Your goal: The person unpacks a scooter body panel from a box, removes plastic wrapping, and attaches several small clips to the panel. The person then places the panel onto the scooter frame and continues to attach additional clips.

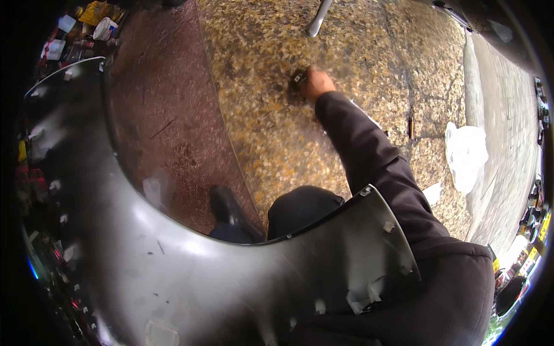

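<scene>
A large grey-black car fender (pixel 190 271) with a wide curved arch lies across the lower left, close against my body. Scraps of pale tape cling along its edges. My right arm, in a dark sleeve, reaches past the fender's end. Low over the speckled stone paving (pixel 277 144), my right hand (pixel 316 85) has its fingers closed around a small dark piece with a light metallic spot (pixel 299 78); its kind is too small and blurred to tell. My left hand does not show.
A grey metal rod (pixel 319 20) stands on the paving beyond my hand. To the right lie a white plastic bag (pixel 466 153) and a white scrap (pixel 431 193). My boot (pixel 227 210) rests on reddish floor (pixel 167 115). Mixed clutter (pixel 86 34) fills the far left.
</scene>
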`<state>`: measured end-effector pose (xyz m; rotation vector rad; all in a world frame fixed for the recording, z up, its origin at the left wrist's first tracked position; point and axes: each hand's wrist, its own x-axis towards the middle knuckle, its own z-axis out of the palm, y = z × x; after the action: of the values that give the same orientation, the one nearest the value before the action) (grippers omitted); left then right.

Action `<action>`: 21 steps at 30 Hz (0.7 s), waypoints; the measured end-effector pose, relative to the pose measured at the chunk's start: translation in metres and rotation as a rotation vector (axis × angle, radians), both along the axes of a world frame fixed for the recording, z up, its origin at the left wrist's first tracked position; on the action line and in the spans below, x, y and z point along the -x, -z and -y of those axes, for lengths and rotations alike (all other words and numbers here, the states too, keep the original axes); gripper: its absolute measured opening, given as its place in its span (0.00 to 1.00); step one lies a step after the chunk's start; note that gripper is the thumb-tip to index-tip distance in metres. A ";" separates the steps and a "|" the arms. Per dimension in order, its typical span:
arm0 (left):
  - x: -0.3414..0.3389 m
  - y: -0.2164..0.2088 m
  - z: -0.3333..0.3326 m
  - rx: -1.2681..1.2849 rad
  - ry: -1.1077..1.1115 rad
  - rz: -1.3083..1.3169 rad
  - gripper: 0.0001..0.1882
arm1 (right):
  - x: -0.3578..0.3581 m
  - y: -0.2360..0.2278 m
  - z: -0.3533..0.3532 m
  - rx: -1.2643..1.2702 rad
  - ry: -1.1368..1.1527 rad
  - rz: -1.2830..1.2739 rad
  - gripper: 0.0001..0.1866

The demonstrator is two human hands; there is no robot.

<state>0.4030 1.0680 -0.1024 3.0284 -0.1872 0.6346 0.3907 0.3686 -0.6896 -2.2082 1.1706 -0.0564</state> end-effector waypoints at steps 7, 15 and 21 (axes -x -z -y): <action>0.003 0.001 -0.001 -0.060 -0.045 -0.001 0.20 | 0.005 -0.005 0.002 -0.207 -0.065 0.073 0.19; 0.000 0.004 0.000 -0.003 -0.092 -0.041 0.22 | 0.021 -0.021 0.022 -0.972 0.444 0.540 0.10; -0.004 -0.001 0.005 -0.070 -0.043 -0.017 0.23 | -0.006 -0.003 0.012 -0.265 0.061 0.143 0.20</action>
<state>0.4068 1.0632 -0.1017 3.1117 -0.1462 0.6179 0.3972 0.3568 -0.6864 -1.9045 1.0986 -0.0788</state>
